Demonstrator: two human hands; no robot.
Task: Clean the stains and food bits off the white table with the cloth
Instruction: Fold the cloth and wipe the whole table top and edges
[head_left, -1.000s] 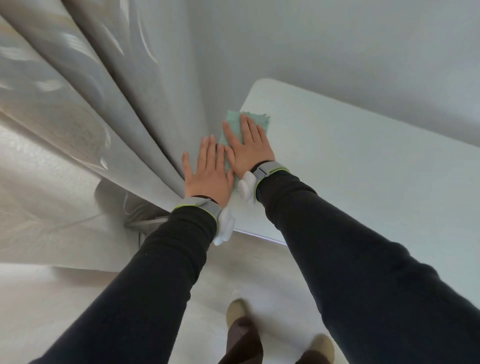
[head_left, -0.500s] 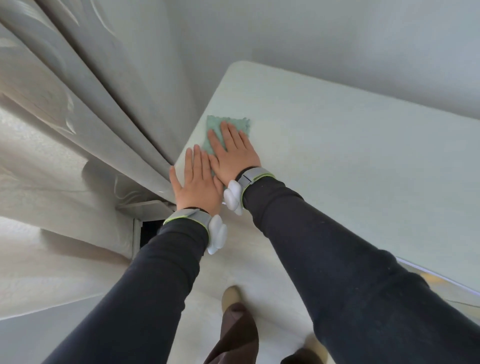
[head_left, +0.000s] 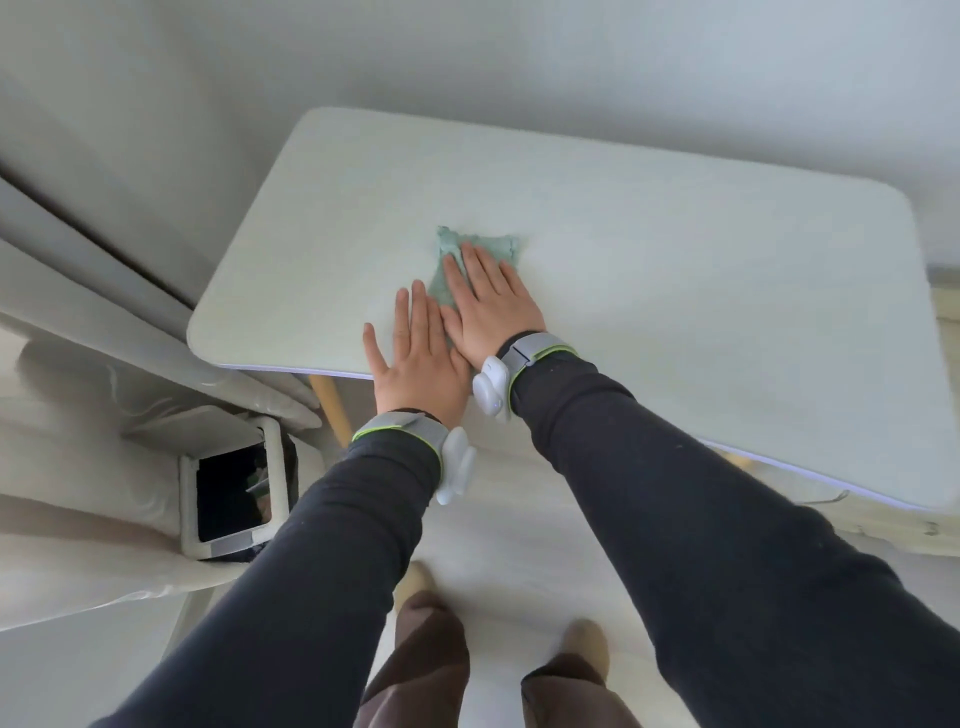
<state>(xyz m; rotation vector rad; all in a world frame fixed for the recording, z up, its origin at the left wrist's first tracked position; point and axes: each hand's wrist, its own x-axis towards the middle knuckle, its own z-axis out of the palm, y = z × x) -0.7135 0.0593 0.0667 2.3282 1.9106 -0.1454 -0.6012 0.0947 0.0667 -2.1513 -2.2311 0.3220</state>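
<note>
From the head camera, the white table (head_left: 675, 312) fills the middle of the picture, all its rounded corners in sight except the near right one. The green cloth (head_left: 501, 245) lies on the left half of the top, about midway between the far edge and the near edge and well in from the left edge. Its far side is rumpled.

The right hand (head_left: 491, 306) lies flat on the cloth with straight fingers held close together, pressing it to the top and covering most of it. The left hand (head_left: 415, 364) is spread flat on the bare table just beside the right one, thumb out to the side and fingertips next to the cloth's left side; its heel hangs past the near edge. Neither hand grasps anything.

Both arms wear black sleeves (head_left: 675, 493). Each wrist carries a grey band edged in lime green, the left band (head_left: 400, 428) and the right band (head_left: 537, 348), each with a white plastic unit (head_left: 491, 387) on it; any marking there is too small to read.

Under the near left corner stands a pale wooden leg (head_left: 332, 405). On the floor to the left of it sits a white-rimmed bin (head_left: 234, 488) with a dark inside, against pale curtains (head_left: 78, 291). At the bottom are brown trousers (head_left: 415, 665) and tan shoes (head_left: 587, 642).
</note>
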